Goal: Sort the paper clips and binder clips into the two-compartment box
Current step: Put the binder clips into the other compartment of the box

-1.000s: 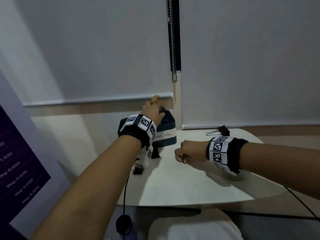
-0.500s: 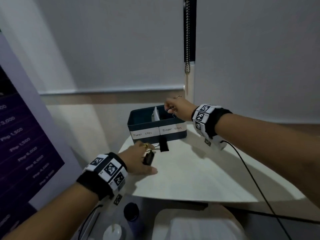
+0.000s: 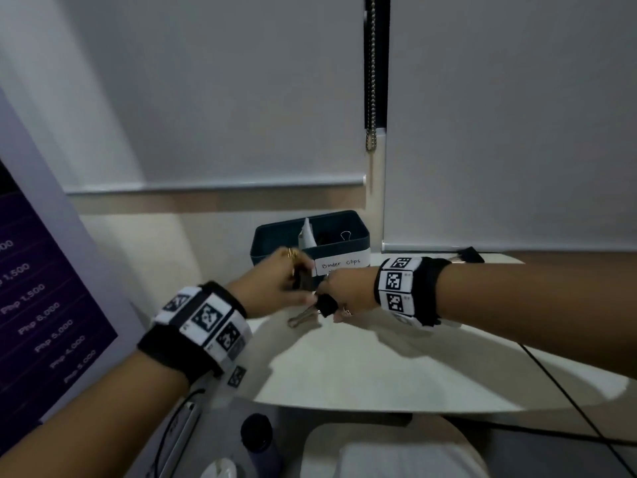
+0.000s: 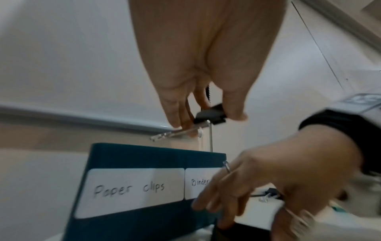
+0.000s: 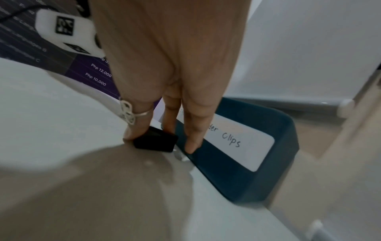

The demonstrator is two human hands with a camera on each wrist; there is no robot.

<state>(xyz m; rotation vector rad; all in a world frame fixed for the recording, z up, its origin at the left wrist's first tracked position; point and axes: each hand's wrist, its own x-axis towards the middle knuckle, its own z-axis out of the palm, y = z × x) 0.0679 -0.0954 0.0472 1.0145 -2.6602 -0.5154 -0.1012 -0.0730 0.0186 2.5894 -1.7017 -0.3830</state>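
White blinds and a pale wall back a small rounded white table, where both hands work just in front of the box. Left hand, lifted off the table, pinches a black binder clip between thumb and fingers, its silver handles sticking out sideways, at about the height of the box rim on the near side. Right hand reaches down to the tabletop, thumb and fingers closing round a second black binder clip that lies just beside the box front — in the right wrist view the fingertips flank the clip's black body, and it looks gripped but not yet lifted.

Outward from the hands stands the dark teal two-compartment box, its front labelled "Paper clips" and "Binder clips", with a white divider inside. At least one binder clip already sits in the right-hand compartment; the left-hand compartment's contents are hidden. One more binder clip lies at the far right edge of the table, behind the right wrist. So the sorting seems well under way — two clips in hand, one left lying, and no paper clips visible on the table.
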